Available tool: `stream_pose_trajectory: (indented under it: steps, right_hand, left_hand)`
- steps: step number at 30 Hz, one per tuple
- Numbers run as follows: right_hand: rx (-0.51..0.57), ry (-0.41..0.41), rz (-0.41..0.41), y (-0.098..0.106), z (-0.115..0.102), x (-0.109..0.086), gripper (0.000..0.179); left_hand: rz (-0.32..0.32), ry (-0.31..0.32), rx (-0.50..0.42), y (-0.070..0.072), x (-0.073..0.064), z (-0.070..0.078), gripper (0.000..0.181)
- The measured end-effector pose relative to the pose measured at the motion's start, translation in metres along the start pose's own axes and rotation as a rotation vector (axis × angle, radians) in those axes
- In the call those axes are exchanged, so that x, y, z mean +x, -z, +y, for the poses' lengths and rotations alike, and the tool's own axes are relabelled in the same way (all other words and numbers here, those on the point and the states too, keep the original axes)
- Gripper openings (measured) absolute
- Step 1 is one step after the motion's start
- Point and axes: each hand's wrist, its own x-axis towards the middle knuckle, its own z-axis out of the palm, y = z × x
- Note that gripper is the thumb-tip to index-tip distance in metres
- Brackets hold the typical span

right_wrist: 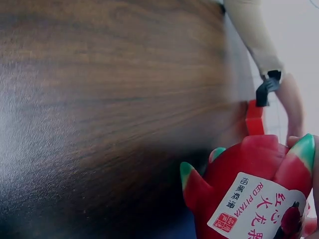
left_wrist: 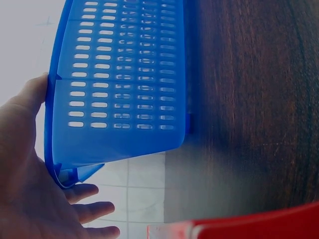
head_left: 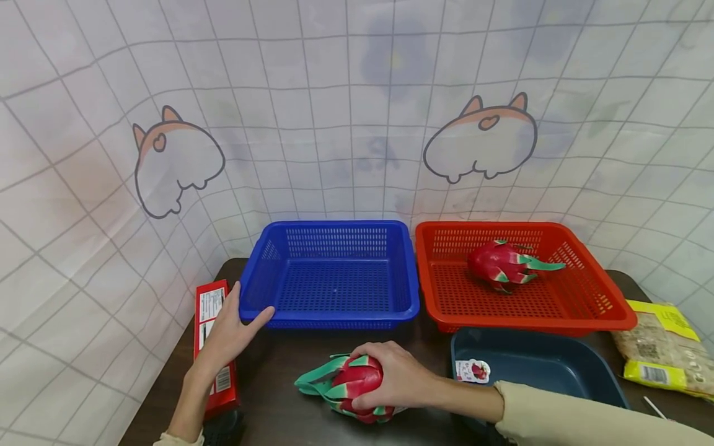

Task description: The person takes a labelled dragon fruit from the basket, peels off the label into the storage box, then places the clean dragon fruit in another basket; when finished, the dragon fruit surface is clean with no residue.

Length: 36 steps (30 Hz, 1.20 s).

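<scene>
while my right hand [head_left: 395, 375] grips a dragon fruit [head_left: 357, 379], my left hand [head_left: 231, 329], spread wide, touches the blue basket [head_left: 334, 317] at one corner.

1. We see a pale, rippled cloth [head_left: 348, 105] behind and along both sides, printed with grey grid lines.
2. On it we find a left cartoon [head_left: 192, 152] and a right cartoon [head_left: 463, 145], both orange-and-white animals.
3. Below, we have a dark, wood-grained surface [head_left: 270, 384], catching pale light.
</scene>
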Motion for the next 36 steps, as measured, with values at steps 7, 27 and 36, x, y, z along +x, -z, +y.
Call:
stream_pose_trajectory:
  steps: [7, 27, 36]
  right_hand:
    - [0.086, -0.082, -0.051, 0.003, 0.009, 0.011, 0.061]
    - [0.099, -0.081, -0.118, 0.015, 0.013, 0.009, 0.074]
    - [0.131, -0.067, -0.058, 0.023, 0.018, -0.012, 0.081]
  left_hand:
    - [0.007, -0.005, 0.001, 0.000, -0.001, 0.000, 0.107]
    - [0.029, -0.019, 0.046, -0.001, 0.000, 0.001, 0.106]
    - [0.198, -0.507, -0.072, -0.011, -0.020, 0.052, 0.087]
